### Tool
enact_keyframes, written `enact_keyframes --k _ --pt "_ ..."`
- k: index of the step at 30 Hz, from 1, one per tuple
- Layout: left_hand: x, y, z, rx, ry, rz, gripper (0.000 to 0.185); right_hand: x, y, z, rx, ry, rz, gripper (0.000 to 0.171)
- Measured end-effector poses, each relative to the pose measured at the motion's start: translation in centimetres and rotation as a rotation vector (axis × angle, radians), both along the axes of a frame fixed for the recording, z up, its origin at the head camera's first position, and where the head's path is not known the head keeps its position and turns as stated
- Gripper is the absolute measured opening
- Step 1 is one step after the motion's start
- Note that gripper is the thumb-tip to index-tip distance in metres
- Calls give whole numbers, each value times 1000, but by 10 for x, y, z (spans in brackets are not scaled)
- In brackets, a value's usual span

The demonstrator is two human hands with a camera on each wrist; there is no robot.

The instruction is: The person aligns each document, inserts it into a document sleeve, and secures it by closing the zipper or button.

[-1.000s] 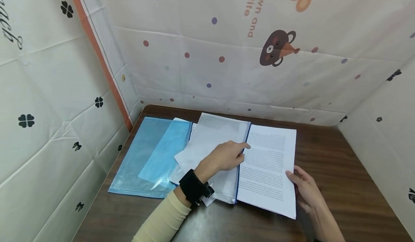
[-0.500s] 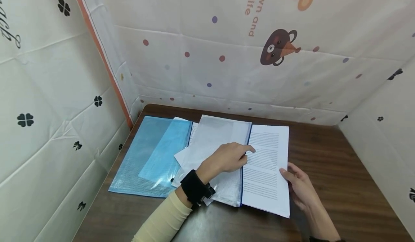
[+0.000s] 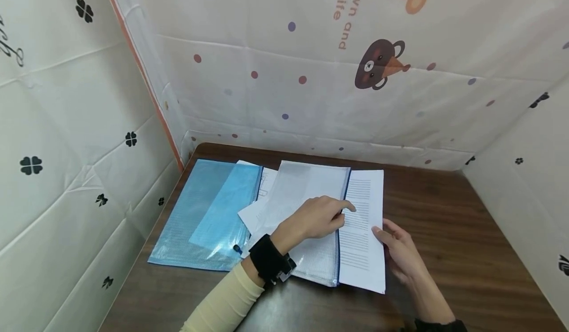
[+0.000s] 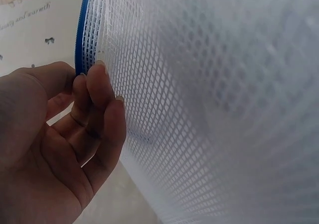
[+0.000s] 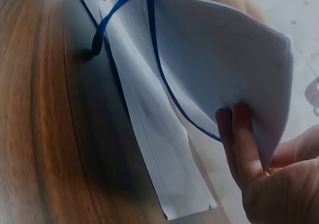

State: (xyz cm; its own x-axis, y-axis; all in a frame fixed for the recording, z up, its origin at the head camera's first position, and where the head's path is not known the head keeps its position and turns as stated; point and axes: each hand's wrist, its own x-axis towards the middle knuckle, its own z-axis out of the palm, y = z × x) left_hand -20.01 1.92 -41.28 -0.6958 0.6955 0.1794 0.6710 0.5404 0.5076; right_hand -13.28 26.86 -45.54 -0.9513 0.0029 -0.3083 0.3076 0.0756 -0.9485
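Observation:
A clear mesh zipper document bag [image 3: 306,258] with a blue zipper edge lies over the middle of the table. Printed papers [image 3: 362,233] stick out of its right side, their left part inside the bag. My left hand [image 3: 317,218] pinches the bag's zipper edge, with the index finger reaching over the papers; the left wrist view shows the fingertips against the mesh [image 4: 149,84]. My right hand [image 3: 400,250] grips the stack's right edge, thumb on top and fingers beneath. In the right wrist view the stack [image 5: 224,59] bends upward.
On the left lies a blue zipper document bag [image 3: 195,223] with papers in it. Loose white sheets [image 3: 253,213] lie partly under the clear bag. A blue zipper cord [image 5: 112,20] hangs at the bag's end. Printed cloth walls [image 3: 266,100] enclose the wooden table [image 3: 444,223].
My right hand has moved left with the papers, and less of the stack shows outside the clear bag. The left hand and the bag's zipper edge have shifted slightly right.

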Motion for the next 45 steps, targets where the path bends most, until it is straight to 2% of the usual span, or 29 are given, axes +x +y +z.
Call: enact_keyframes --k 11,20,24,30,36,39,45 --pt "-1 0 -4 46 25 -36 34 -6 -21 0 -5 38 28 48" --pt "2 2 0 66 16 -50 33 -13 -39 -2 -21 73 64 44" --pt "4 3 0 57 8 -74 35 -13 -48 -6 -49 69 52 47" --pt "7 5 -3 38 37 -108 35 -13 -63 -10 -113 91 42 55" --pt "11 5 -8 78 25 -146 33 -10 -74 -14 -92 119 14 46" --pt "10 5 -8 108 30 -149 33 -11 -74 -14 -84 125 -1 49" --pt "7 8 -3 137 27 -178 32 -15 -70 -12 -62 149 25 53"
